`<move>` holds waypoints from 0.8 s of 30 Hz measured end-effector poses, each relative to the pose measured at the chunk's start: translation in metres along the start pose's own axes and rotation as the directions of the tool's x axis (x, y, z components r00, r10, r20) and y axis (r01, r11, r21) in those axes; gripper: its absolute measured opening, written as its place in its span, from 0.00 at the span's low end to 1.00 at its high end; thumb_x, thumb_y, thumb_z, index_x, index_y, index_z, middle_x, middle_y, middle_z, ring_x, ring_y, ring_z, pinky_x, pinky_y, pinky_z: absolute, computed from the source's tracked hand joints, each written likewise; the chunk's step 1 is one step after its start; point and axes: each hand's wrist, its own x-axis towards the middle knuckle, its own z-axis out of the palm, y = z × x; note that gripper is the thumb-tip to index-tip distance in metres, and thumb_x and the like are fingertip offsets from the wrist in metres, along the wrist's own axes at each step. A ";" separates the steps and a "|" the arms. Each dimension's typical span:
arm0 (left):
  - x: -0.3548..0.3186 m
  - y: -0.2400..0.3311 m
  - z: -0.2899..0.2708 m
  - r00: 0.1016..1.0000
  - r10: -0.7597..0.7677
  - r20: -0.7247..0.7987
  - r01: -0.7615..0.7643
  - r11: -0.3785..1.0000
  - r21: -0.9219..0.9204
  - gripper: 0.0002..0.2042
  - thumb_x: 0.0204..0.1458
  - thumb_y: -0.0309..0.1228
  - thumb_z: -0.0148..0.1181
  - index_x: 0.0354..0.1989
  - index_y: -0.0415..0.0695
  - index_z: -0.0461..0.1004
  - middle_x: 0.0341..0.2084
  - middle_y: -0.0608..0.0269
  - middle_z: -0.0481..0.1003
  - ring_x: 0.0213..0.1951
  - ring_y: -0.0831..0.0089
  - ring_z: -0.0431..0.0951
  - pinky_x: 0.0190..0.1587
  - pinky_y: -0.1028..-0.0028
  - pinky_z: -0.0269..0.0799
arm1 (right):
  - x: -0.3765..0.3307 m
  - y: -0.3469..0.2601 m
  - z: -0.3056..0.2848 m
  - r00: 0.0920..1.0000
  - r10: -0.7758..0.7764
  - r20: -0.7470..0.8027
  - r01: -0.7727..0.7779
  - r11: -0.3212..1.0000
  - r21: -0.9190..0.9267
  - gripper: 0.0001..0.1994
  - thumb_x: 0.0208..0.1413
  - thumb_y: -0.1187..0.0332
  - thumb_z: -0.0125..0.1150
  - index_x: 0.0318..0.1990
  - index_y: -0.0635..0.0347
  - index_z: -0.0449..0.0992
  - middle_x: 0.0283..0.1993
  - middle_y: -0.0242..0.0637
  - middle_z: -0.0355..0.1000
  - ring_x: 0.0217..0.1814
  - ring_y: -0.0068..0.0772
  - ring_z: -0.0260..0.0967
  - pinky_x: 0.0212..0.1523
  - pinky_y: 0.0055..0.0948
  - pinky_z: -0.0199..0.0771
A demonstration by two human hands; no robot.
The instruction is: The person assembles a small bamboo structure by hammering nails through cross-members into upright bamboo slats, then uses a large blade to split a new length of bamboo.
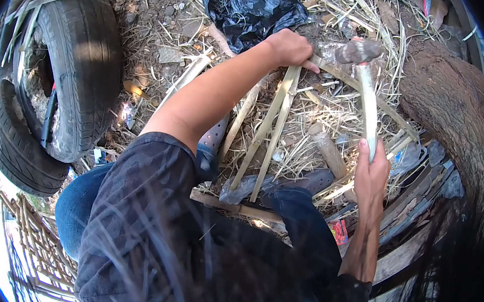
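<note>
Hammer (368, 99) gripped in right hand (372, 171), left hand (290, 47) closed around pale wooden strip (341, 74) — black bag (254, 8) just beyond

Our widest passage runs over littered ground (147, 45), between tyre (80, 62) and left forearm (218, 88). Just beyond left hand (290, 49), black plastic bag (239, 13) blocks us. Between left hand and right hand (372, 171) we have gap, but pale strips (263, 133) slant through it and wooden stub (327, 148) sits near right hand. Hammer (367, 99) bars gap's far right. Farther right, tree trunk (454, 92) walls us off.
</note>
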 end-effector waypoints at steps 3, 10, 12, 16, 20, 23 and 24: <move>-0.003 -0.007 0.007 1.000 0.016 -0.020 -0.017 0.999 -0.037 0.37 0.50 0.68 0.43 0.26 0.38 0.74 0.19 0.51 0.76 0.25 0.51 0.80 0.29 0.59 0.77 | -0.003 0.000 0.004 1.000 0.000 -0.012 0.001 0.999 0.051 0.15 0.64 0.60 0.52 0.37 0.66 0.71 0.21 0.48 0.68 0.22 0.44 0.67 0.27 0.41 0.65; -0.002 -0.003 0.006 1.000 0.007 0.021 -0.007 1.000 -0.005 0.37 0.50 0.68 0.44 0.28 0.37 0.74 0.19 0.51 0.76 0.28 0.51 0.80 0.30 0.59 0.77 | 0.004 0.003 0.006 0.999 -0.025 0.043 0.027 0.998 -0.059 0.15 0.64 0.60 0.52 0.37 0.66 0.72 0.23 0.50 0.70 0.25 0.47 0.71 0.28 0.41 0.67; 0.002 -0.001 -0.002 1.000 0.002 0.028 -0.003 1.000 0.023 0.37 0.50 0.67 0.44 0.28 0.37 0.73 0.20 0.51 0.77 0.28 0.51 0.80 0.31 0.58 0.77 | -0.003 0.007 -0.007 1.000 -0.010 0.008 0.010 1.000 -0.002 0.15 0.63 0.60 0.53 0.38 0.66 0.72 0.24 0.51 0.70 0.25 0.49 0.71 0.29 0.41 0.67; 0.000 -0.005 -0.003 0.998 -0.027 0.048 0.028 1.000 -0.004 0.36 0.50 0.67 0.45 0.29 0.37 0.74 0.20 0.51 0.77 0.30 0.50 0.80 0.32 0.57 0.78 | 0.006 0.007 0.006 1.000 -0.009 0.016 0.009 1.000 0.005 0.15 0.64 0.60 0.52 0.38 0.67 0.72 0.23 0.51 0.69 0.24 0.49 0.70 0.29 0.41 0.66; 0.000 0.005 0.001 0.995 -0.018 0.094 0.015 0.999 0.032 0.37 0.48 0.68 0.46 0.28 0.37 0.74 0.21 0.51 0.77 0.29 0.50 0.80 0.32 0.58 0.78 | 0.003 0.004 -0.002 0.999 -0.053 0.013 0.053 0.998 0.042 0.14 0.64 0.61 0.52 0.37 0.67 0.70 0.21 0.50 0.66 0.20 0.44 0.64 0.26 0.41 0.63; 0.005 -0.007 -0.001 1.000 0.010 0.014 -0.010 1.000 -0.006 0.37 0.48 0.68 0.46 0.27 0.37 0.74 0.22 0.50 0.77 0.30 0.51 0.80 0.33 0.58 0.78 | 0.004 0.001 0.000 0.998 -0.047 -0.039 0.050 0.997 0.059 0.15 0.64 0.60 0.52 0.37 0.67 0.70 0.21 0.49 0.66 0.20 0.44 0.63 0.25 0.40 0.63; 0.000 -0.004 0.004 0.997 -0.005 0.073 0.005 1.000 -0.008 0.37 0.48 0.68 0.46 0.27 0.37 0.74 0.22 0.51 0.77 0.30 0.51 0.80 0.33 0.59 0.78 | 0.002 0.002 -0.001 0.999 -0.033 0.025 0.033 0.999 0.015 0.15 0.64 0.60 0.52 0.37 0.67 0.70 0.21 0.49 0.66 0.20 0.44 0.63 0.25 0.40 0.63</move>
